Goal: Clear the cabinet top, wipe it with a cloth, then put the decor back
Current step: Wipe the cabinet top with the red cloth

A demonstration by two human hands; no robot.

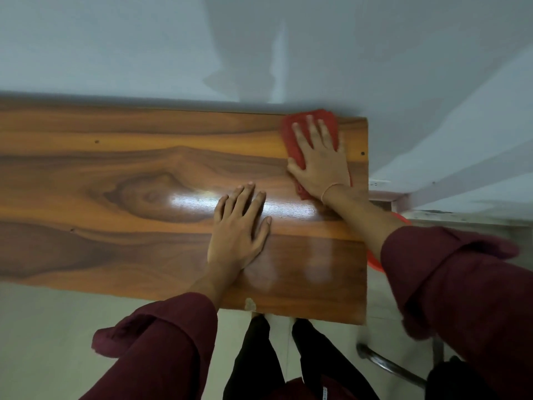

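Cabinet top (144, 174): a glossy wood-grain surface was seen bare of decor, set against a pale wall (144, 47), with glare near its middle.
Cloth (294, 151): a red cloth was found at the far right corner of the top, close to the wall, spread flat and partly hidden under the palm.
Right hand (318, 163): it was laid flat on the cloth, fingers spread wide and pressed down; nothing was gripped.
Left hand (239, 226): it was rested palm-down on the bare wood near the front edge, fingers extended and slightly apart, apparently as a brace.
Step in hand: wiping was judged to be under way, the clearing apparently done and the decor not in view.
Doing it well: even palm pressure would be needed, with overlapping strokes carried along the grain from this corner toward the left end.
Care: the strip along the wall and the right edge should be covered, and the patch under the left hand wiped too.
Nearby: an orange-red object (375, 261) was glimpsed beside the cabinet; what it was could not be told.
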